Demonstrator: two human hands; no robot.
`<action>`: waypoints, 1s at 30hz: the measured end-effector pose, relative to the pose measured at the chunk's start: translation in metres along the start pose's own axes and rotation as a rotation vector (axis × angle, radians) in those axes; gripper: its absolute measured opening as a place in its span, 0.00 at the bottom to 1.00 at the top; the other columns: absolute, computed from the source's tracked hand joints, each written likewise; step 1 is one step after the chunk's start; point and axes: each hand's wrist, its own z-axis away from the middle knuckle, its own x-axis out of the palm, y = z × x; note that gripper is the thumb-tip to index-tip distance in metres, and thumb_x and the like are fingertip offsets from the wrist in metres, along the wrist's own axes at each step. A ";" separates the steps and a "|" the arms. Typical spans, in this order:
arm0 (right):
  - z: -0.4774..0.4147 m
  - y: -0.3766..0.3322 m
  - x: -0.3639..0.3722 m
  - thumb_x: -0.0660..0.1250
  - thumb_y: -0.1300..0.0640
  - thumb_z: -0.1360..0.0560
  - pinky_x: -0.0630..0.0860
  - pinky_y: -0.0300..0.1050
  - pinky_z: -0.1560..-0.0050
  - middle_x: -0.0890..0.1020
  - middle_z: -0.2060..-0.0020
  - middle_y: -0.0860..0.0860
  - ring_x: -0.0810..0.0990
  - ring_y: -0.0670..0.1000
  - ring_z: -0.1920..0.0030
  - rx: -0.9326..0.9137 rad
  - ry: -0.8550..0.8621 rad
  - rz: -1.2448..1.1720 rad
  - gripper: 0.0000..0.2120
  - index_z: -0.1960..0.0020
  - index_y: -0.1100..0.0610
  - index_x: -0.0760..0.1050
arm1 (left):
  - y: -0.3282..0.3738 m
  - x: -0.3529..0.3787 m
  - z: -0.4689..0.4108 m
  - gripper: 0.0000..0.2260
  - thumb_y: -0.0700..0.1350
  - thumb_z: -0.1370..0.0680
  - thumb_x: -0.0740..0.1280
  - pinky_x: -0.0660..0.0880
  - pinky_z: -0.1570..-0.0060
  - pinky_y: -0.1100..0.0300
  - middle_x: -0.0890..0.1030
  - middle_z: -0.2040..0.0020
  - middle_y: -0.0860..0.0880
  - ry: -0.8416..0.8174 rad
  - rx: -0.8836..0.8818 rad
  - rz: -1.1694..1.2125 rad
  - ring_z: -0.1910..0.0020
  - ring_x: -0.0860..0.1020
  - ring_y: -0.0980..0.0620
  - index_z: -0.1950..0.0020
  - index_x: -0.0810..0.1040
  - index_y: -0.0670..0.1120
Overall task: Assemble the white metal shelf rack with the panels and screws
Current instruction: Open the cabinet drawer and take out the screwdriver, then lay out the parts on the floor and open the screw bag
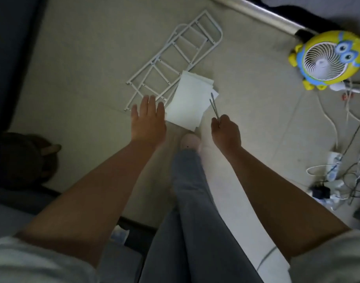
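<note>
1. Pale floor [73, 58] holds the white metal frames [175, 52]. Flat white panels [187, 103] lie on their near end.
2. Flat, with straight fingers, the left hand [148, 121] hangs over the frames' near corner.
3. Curled tight, the right hand [226, 131] pinches a thin metal tool [214, 108].
4. It looks best to grab one frame bar firmly and lift slowly, so the panels do not slide.
5. The tool tip should point away from the other hand.

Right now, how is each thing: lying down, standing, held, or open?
left hand: open, fingers straight, reaching over the frames' near end.
right hand: pinching a thin metal tool.
thin metal tool: held, pointing away from the person.
white metal frames: lying flat on the floor, unassembled.
white panels: stacked flat on the floor beside the frames.
yellow fan: standing on the floor; spinning or not, cannot tell.
</note>
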 end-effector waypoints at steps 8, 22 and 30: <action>-0.073 -0.080 0.001 0.53 0.56 0.19 0.64 0.44 0.59 0.78 0.51 0.66 0.77 0.63 0.50 0.091 -0.044 -0.054 0.12 0.52 0.64 0.68 | -0.067 -0.054 -0.091 0.24 0.48 0.19 0.52 0.45 0.29 0.47 0.48 0.24 0.44 -0.050 0.094 -0.081 0.25 0.45 0.46 0.25 0.51 0.43; -0.134 -0.192 0.100 0.53 0.60 0.20 0.66 0.44 0.57 0.77 0.51 0.65 0.76 0.61 0.48 0.639 0.171 -0.441 0.08 0.53 0.63 0.68 | -0.183 -0.091 -0.243 0.23 0.46 0.19 0.54 0.46 0.29 0.47 0.50 0.24 0.42 -0.173 0.735 -0.486 0.25 0.46 0.44 0.26 0.54 0.42; -0.077 -0.198 0.169 0.53 0.64 0.21 0.70 0.47 0.52 0.76 0.46 0.68 0.75 0.64 0.45 0.889 0.088 -0.516 0.13 0.44 0.71 0.70 | -0.198 -0.075 -0.262 0.19 0.45 0.20 0.55 0.52 0.30 0.47 0.56 0.26 0.42 -0.236 0.861 -0.612 0.26 0.51 0.44 0.30 0.60 0.42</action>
